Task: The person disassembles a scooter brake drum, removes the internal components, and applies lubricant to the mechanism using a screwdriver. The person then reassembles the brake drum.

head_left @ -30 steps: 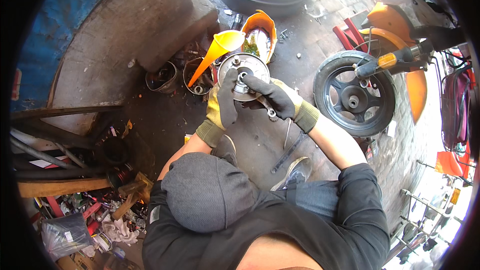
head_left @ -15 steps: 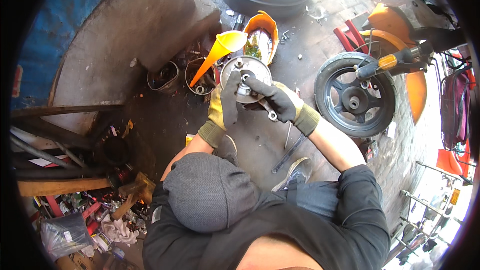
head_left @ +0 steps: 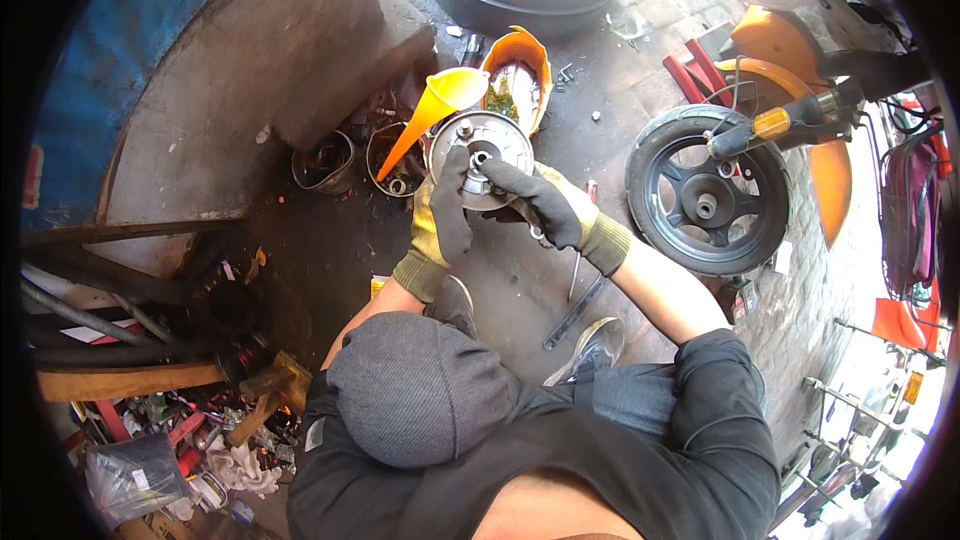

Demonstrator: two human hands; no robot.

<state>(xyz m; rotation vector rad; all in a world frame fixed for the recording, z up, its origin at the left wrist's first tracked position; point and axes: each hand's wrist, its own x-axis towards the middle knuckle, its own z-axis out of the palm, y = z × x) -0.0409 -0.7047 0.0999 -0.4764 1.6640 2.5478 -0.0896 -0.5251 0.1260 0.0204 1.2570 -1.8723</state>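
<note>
A round silver brake plate (head_left: 510,143), apparently from a scooter wheel hub, is held out in front of me. My left hand (head_left: 449,208), in a yellow and dark grey glove, is closed on its near left side, thumb lying up across the face. My right hand (head_left: 555,202), gloved alike, grips the near right side, its thumb pressed close to the hole at the centre. A small metal lever end (head_left: 537,232) shows below the right fingers. The fingers under the plate are hidden.
Beyond the plate are a yellow funnel (head_left: 425,115) and a cut orange container (head_left: 540,65) holding dark liquid. Parts tins (head_left: 325,162) stand at left. A black wheel (head_left: 650,175) is at right, and a flat metal bar (head_left: 575,315) lies near my shoe (head_left: 597,348).
Both hands have shifted slightly left with the brake plate. The lever, plainly visible before, is now mostly hidden beneath my right hand, and my right thumb lies flatter over the plate.
</note>
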